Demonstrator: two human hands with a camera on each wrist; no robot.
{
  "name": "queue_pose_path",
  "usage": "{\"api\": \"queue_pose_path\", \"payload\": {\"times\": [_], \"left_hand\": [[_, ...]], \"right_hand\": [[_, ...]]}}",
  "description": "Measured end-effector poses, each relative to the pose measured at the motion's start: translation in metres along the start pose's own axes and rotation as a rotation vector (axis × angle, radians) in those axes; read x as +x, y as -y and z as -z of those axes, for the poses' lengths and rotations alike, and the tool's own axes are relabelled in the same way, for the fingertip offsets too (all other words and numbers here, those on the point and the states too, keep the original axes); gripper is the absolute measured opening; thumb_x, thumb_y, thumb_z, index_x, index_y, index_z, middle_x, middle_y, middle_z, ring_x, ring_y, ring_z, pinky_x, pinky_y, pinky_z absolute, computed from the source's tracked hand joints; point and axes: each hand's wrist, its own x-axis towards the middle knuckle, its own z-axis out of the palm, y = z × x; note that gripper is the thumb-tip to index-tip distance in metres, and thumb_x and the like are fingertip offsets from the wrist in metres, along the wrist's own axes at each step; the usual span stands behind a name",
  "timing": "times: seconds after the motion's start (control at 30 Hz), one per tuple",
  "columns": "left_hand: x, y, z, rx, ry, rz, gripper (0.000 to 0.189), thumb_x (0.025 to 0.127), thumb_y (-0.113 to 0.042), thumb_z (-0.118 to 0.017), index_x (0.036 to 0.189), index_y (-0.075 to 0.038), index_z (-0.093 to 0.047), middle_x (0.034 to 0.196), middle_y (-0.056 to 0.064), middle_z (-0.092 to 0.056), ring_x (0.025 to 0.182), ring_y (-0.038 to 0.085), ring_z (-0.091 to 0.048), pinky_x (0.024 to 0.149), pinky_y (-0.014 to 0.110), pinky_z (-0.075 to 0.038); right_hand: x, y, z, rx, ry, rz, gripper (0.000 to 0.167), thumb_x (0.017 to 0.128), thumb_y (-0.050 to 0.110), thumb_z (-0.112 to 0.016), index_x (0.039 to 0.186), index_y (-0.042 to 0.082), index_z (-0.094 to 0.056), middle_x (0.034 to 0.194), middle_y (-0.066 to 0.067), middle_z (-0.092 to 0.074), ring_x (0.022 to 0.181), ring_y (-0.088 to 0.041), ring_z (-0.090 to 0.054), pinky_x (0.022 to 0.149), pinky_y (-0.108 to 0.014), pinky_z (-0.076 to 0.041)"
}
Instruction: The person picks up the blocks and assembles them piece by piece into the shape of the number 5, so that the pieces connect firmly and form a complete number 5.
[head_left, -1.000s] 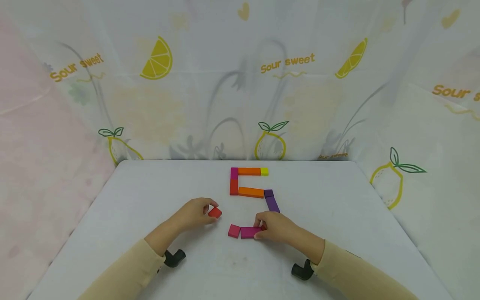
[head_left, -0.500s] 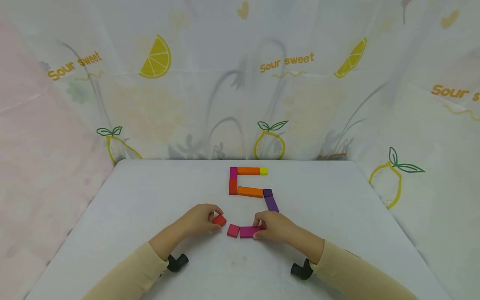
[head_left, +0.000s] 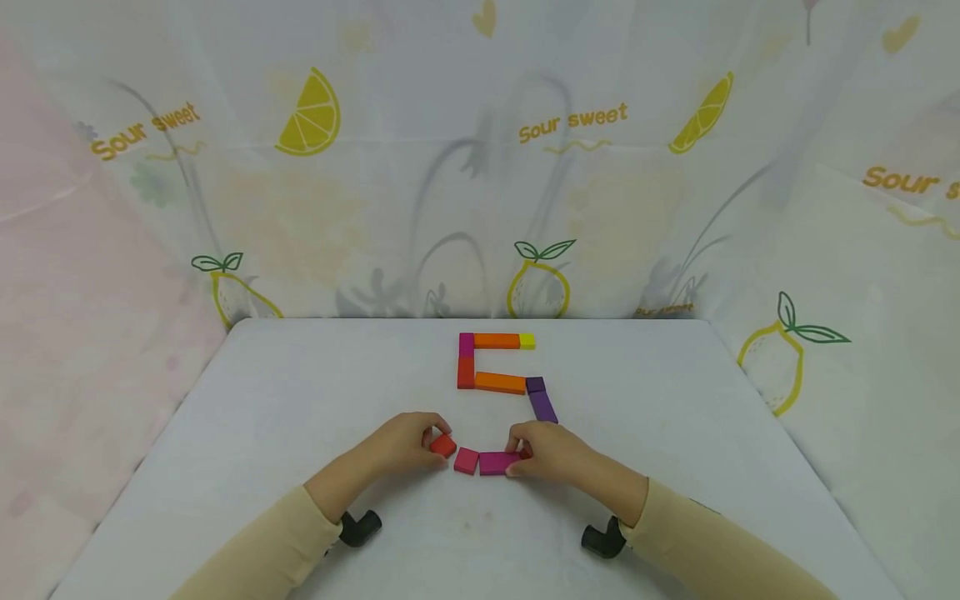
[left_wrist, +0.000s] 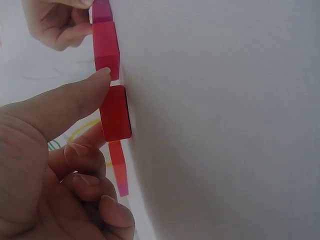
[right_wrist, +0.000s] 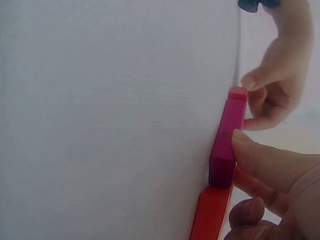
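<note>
My left hand [head_left: 405,442] pinches a small red block [head_left: 443,446] between thumb and fingers, low at the table. Just right of it lies a pinkish-red block [head_left: 466,461], with a narrow gap between the two in the left wrist view. A longer magenta block [head_left: 494,463] continues the row, and my right hand [head_left: 555,452] pinches it with the thumb on its near side. Against the magenta block's other end stands a red-orange block [right_wrist: 210,212], mostly covered by the right hand in the head view.
Farther back, orange blocks [head_left: 497,341], a yellow block [head_left: 527,341], a magenta block [head_left: 467,344], a red block [head_left: 466,373] and purple blocks [head_left: 543,407] form an angular line on the white table [head_left: 337,358]. A printed cloth [head_left: 420,208] hangs behind.
My left hand has moved right and toward the near side with the red block, closing in on the pinkish-red block. The right hand stays in place on the magenta block.
</note>
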Motion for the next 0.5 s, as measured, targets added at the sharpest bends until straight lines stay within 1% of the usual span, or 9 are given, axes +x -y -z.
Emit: {"api": "queue_pose_path", "payload": {"times": [0.23, 0.4, 0.5], "left_hand": [[-0.0009, 0.0014, 0.0005, -0.012, 0.001, 0.011, 0.041, 0.08, -0.025, -0.086, 0.116, -0.018, -0.069, 0.074, 0.001, -0.053, 0.07, 0.015, -0.05, 0.06, 0.029, -0.041], [-0.0034, 0.0017, 0.0014, -0.002, -0.007, 0.02, 0.039, 0.08, -0.026, -0.086, 0.114, -0.018, -0.069, 0.075, 0.001, -0.053, 0.071, 0.015, -0.05, 0.06, 0.03, -0.04], [-0.0045, 0.0016, 0.0022, -0.008, -0.007, 0.015, 0.038, 0.08, -0.026, -0.085, 0.113, -0.018, -0.069, 0.074, 0.002, -0.052, 0.071, 0.016, -0.049, 0.06, 0.031, -0.04]], "right_hand": [[0.0007, 0.0013, 0.0005, -0.001, 0.0, -0.001, 0.019, 0.083, 0.024, -0.083, 0.093, 0.02, -0.068, 0.076, 0.004, -0.056, 0.073, -0.014, -0.052, 0.063, -0.028, -0.046], [0.001, 0.0009, 0.0007, -0.002, 0.0, 0.001, 0.019, 0.083, 0.025, -0.083, 0.093, 0.02, -0.068, 0.076, 0.004, -0.056, 0.073, -0.014, -0.052, 0.063, -0.027, -0.046], [0.0008, 0.0012, 0.0006, 0.001, 0.001, 0.001, 0.018, 0.084, 0.024, -0.083, 0.093, 0.019, -0.068, 0.075, 0.004, -0.056, 0.073, -0.015, -0.052, 0.063, -0.028, -0.045]]}}
